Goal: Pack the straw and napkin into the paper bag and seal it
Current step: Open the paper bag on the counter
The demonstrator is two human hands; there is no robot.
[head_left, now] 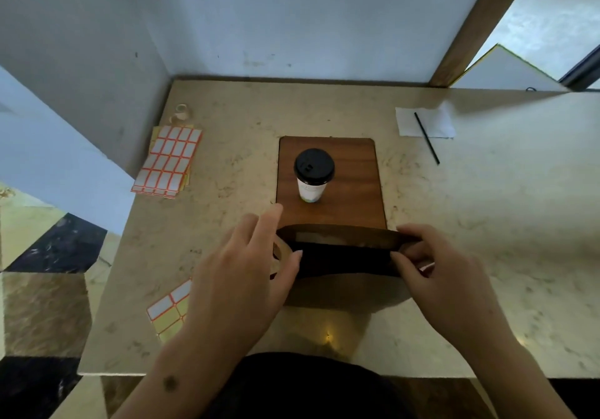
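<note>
Hands hold the paper bag (344, 288) open at the near table (487, 223) edge — your left hand (240, 275) pinches its left rim, your right hand (438, 272) grips the right rim. Straw (426, 138) lies across the napkin (425, 122) far right, well apart. Cup (313, 175) stands upright on the wooden board (357, 175) — just behind the bag.

head view, looking down, close over table (487, 223)

Bare table (487, 223) lies open toward the straw (427, 139) and napkin (438, 119) — only the cup (313, 175) stands mid-table, behind the bag (341, 288).
</note>
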